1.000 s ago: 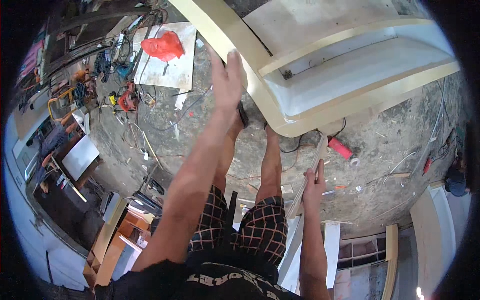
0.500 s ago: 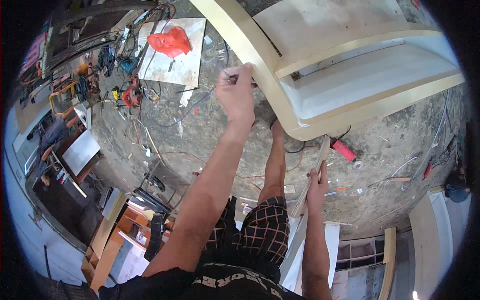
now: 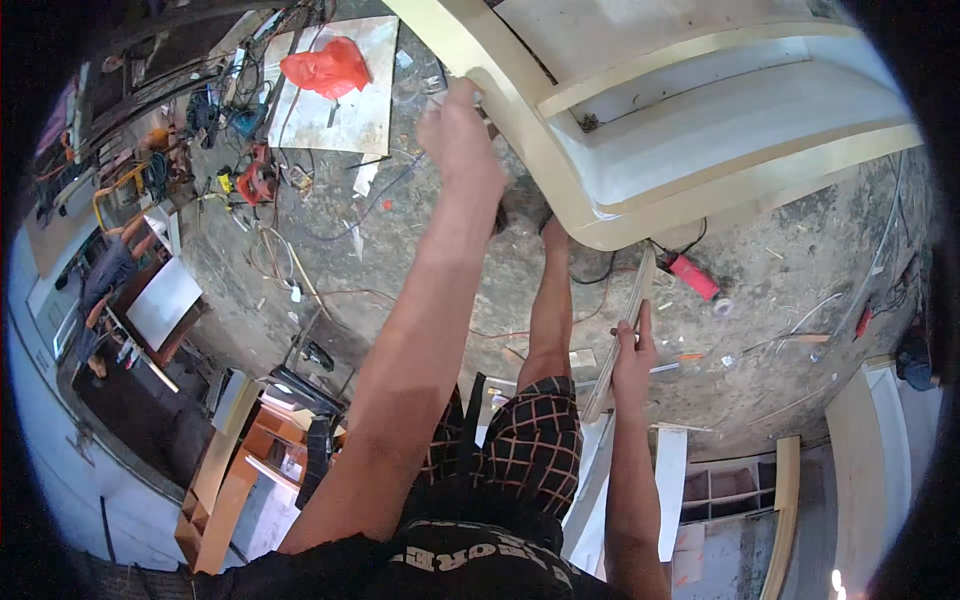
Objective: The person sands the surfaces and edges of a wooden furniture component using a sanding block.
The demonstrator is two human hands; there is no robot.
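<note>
A large cream-edged cabinet piece (image 3: 575, 190) with rounded corners and white recesses fills the upper right. At its left edge my left hand (image 3: 462, 135) is closed, fingertips at the cream border; whatever they pinch is too small or hidden to name. Lower down, my right hand (image 3: 632, 365) grips a long, thin wooden strip (image 3: 612, 375). The strip slants up beside my leg, its far end close to the cabinet's rounded lower corner.
A red power tool (image 3: 692, 277) with a cord lies right of the strip. On the stained floor (image 3: 420, 270), cables and scraps are scattered. Far left are a white board (image 3: 365, 125) with a red plastic bag (image 3: 328, 70), and a red tool (image 3: 257, 180). Wooden shelving (image 3: 255, 450) stands lower left.
My left hand has moved farther away along the cabinet's left edge. The whole view has shifted slightly, while my right hand keeps its grip on the wooden strip.
</note>
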